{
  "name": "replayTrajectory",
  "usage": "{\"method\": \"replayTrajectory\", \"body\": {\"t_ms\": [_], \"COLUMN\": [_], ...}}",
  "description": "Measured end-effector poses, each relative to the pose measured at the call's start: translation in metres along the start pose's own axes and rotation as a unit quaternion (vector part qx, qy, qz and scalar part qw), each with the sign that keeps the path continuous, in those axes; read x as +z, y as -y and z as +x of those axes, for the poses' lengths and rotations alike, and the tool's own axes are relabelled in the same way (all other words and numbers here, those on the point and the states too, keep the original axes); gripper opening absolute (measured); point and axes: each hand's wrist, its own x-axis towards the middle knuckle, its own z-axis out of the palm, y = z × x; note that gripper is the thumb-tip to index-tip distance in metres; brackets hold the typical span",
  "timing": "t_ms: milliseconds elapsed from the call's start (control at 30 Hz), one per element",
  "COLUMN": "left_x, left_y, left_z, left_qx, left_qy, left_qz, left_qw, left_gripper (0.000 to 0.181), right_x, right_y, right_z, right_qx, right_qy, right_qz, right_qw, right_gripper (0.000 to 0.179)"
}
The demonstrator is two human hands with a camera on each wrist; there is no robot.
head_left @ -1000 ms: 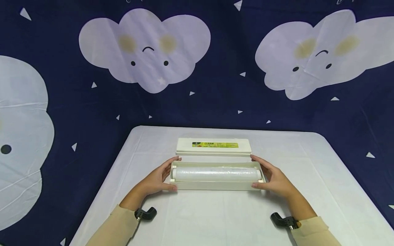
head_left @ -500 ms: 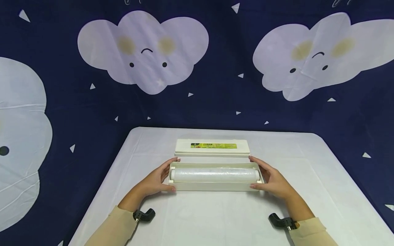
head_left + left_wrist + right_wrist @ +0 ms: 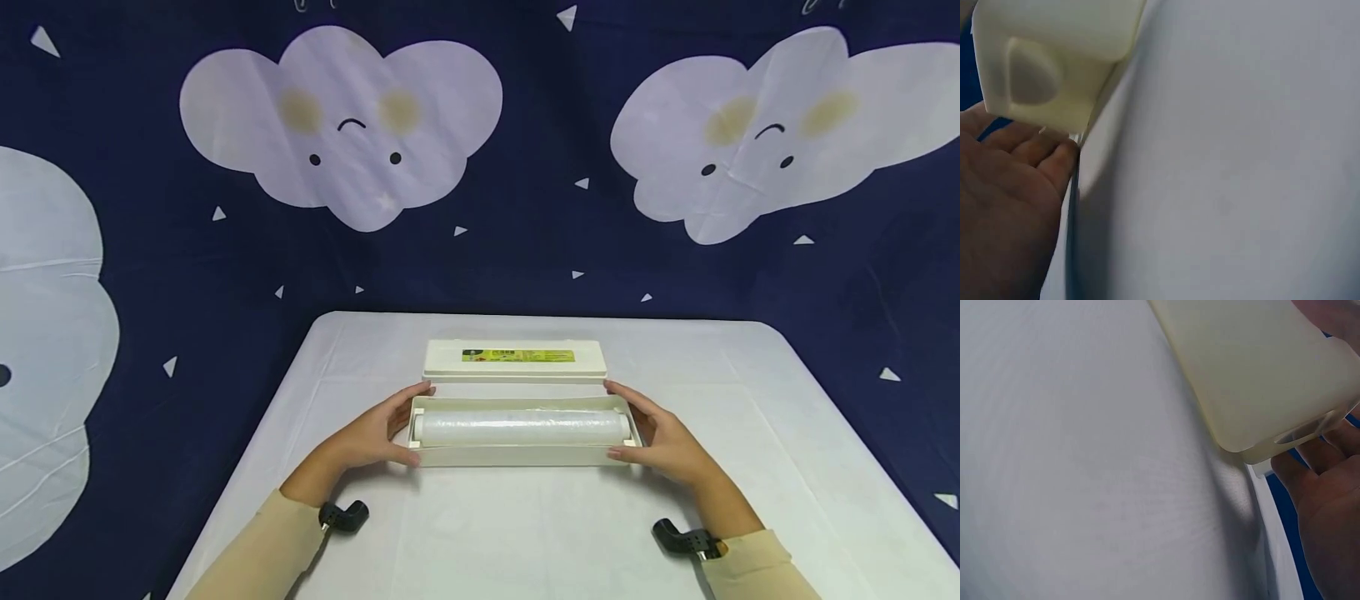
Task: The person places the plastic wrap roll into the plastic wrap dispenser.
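A cream plastic wrap box (image 3: 517,457) lies lengthwise on the white table, its top uncovered. Inside sits a roll of clear plastic wrap (image 3: 521,427). My left hand (image 3: 369,435) holds the box's left end, thumb at the front corner and fingers reaching behind. At the opposite end, my right hand (image 3: 669,446) grips it the same way, thumb on the front wall. Both wrist views show the hollow end of the box (image 3: 1035,78) and fingers beside it; the far fingertips are partly hidden. Just behind lies the cream lid (image 3: 515,367) with a yellow-green label.
The white-covered table (image 3: 480,533) has rounded far corners. A dark blue cloth (image 3: 555,167) printed with clouds and triangles hangs behind it. Black wrist devices (image 3: 345,517) are worn on both forearms, below beige sleeves (image 3: 258,542).
My left hand has shifted slightly left, its thumb overlapping less of the box's front. The right hand keeps its hold. The whole view has drifted a little; box and lid stay in place.
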Motion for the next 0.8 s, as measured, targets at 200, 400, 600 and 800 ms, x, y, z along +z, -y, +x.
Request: {"method": "replayTrajectory", "body": {"t_ms": [200, 400, 600, 800], "left_x": [-0.015, -0.028, -0.036, -0.046], "left_y": [-0.005, -0.006, 0.001, 0.005], "left_z": [0.01, 0.031, 0.046, 0.066], "left_qx": [0.033, -0.008, -0.071, -0.092], "left_qy": [-0.024, -0.14, -0.194, -0.166], "left_qz": [0.023, 0.086, 0.159, 0.242], "left_qw": [0.9989, 0.9864, 0.9653, 0.9513], "left_gripper": [0.076, 0.065, 0.087, 0.105], "right_x": [-0.001, -0.002, -0.002, -0.002], "right_y": [0.0, -0.003, -0.002, -0.002], "right_z": [0.0, -0.001, 0.001, 0.0], "right_qx": [-0.001, -0.001, -0.005, -0.007], "right_qy": [0.001, 0.006, 0.012, 0.008], "right_qz": [0.001, -0.005, -0.005, 0.004], "right_qw": [1.0, 1.0, 0.9999, 0.9999], "right_gripper": [0.103, 0.103, 0.103, 0.103]}}
